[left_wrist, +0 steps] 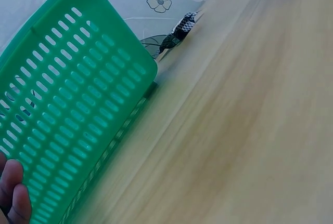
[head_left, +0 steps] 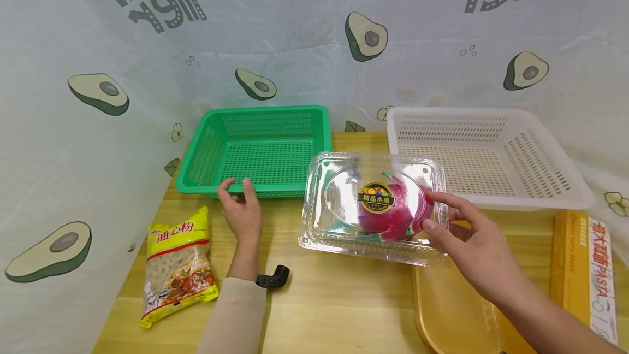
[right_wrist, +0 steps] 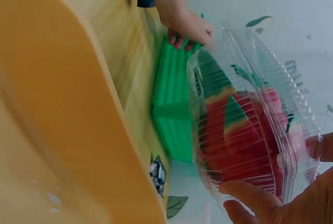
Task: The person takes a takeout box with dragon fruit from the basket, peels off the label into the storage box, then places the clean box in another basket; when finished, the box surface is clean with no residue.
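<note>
My right hand (head_left: 479,245) grips the right edge of a clear plastic clamshell box (head_left: 319,201), holding it above the table. Inside the box lie a pink dragon fruit (head_left: 400,206) and, plainer in the right wrist view, red pieces with green rind that look like watermelon slices (right_wrist: 237,146). A round fruit label is on the lid. My left hand (head_left: 241,212) holds the near rim of a green plastic basket (head_left: 255,187), its fingers (left_wrist: 11,180) bent against the outer wall. The basket's inside shows nothing in it.
A white basket (head_left: 540,201) stands at the back right. Below the box sits an orange-yellow tray (head_left: 457,310), partly covered by my right arm. A yellow bag of pasta (head_left: 179,266) lies at the left, and a yellow pasta box (head_left: 585,266) at the right.
</note>
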The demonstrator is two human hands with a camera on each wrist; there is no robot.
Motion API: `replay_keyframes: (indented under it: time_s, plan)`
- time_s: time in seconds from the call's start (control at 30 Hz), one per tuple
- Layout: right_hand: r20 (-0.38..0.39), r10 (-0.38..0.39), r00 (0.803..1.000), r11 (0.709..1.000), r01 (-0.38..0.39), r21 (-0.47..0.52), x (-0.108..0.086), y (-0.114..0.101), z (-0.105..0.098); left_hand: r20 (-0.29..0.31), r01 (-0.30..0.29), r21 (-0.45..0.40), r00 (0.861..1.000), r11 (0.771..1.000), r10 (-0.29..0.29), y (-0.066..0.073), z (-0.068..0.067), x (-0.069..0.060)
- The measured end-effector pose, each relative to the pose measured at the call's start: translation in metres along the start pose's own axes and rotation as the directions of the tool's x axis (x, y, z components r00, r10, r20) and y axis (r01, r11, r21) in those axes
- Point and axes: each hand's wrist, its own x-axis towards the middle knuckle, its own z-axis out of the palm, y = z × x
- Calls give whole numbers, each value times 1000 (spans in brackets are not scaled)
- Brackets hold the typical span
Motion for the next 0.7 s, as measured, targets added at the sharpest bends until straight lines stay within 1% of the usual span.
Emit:
replay_keyframes:
  time_s: [0.1,0.2,0.33,0.43,0.57,0.7]
  plan:
    - [-7,-10,1000,1000,10,-14,-6,5,2,2,-1,0,1000,1000,1,-1,0,1]
    - [-5,-17,1000,1000,17,1,-10,10,6,5,-2,-3,1000,1000,2,-1,0,1]
    - [30,28,999,1000,-28,-10,-16,14,11,3,0,-12,1000,1000,0,-1,-1,1]
    - [58,65,996,996,-62,-59,-17,14,15,2,3,-17,1000,1000,-3,-1,-1,1]
    - [78,78,994,992,-69,-106,-15,10,20,0,-2,-25,1000,1000,2,-1,-1,2]
    - [101,72,992,993,-61,-103,-15,8,24,5,0,-28,1000,1000,0,-1,-1,1]
